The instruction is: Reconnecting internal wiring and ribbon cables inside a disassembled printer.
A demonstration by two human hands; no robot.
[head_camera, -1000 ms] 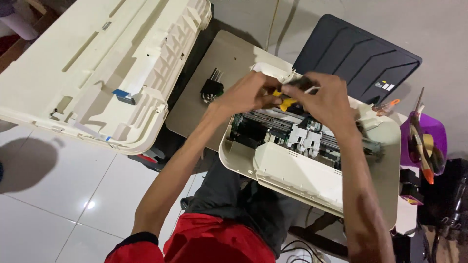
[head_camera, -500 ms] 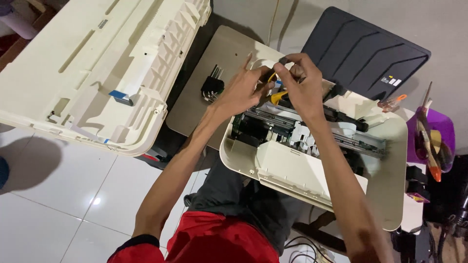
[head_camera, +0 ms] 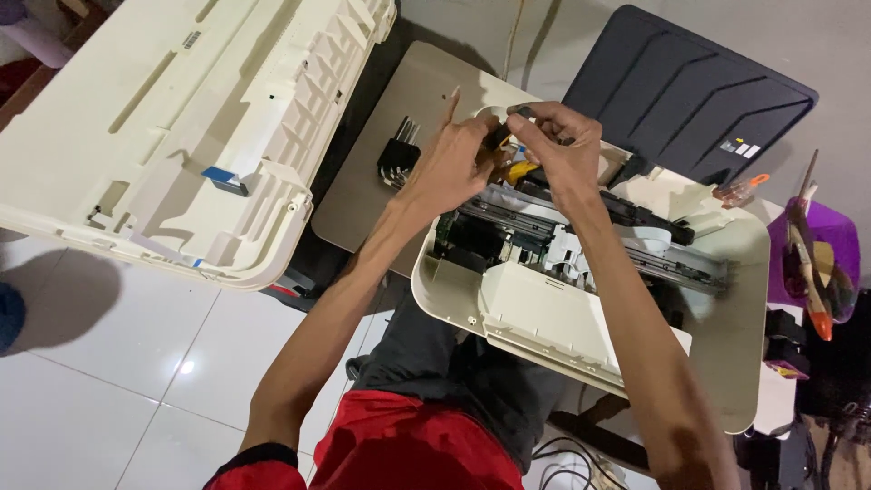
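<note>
An opened cream printer base (head_camera: pixel 544 318) rests on my lap, with its carriage rail and inner parts (head_camera: pixel 581 236) exposed. Both hands meet over its far left corner. My left hand (head_camera: pixel 454 163) and my right hand (head_camera: pixel 562 145) pinch a small black and yellow tool (head_camera: pixel 504 150) between their fingertips, just above the mechanism. My left index finger points up. The tool's tip is hidden by my fingers.
The removed cream top cover (head_camera: pixel 181 118) lies upside down at the left. A folding set of hex keys (head_camera: pixel 396 163) sits on a beige board (head_camera: pixel 372 209). A dark paper tray (head_camera: pixel 680 91) stands behind the printer. At the right are an orange-handled screwdriver (head_camera: pixel 739 191) and a purple tub of tools (head_camera: pixel 821 263).
Both hands have shifted a little to the left and toward the printer's far edge, still closed together on the small tool. More of the carriage rail now shows.
</note>
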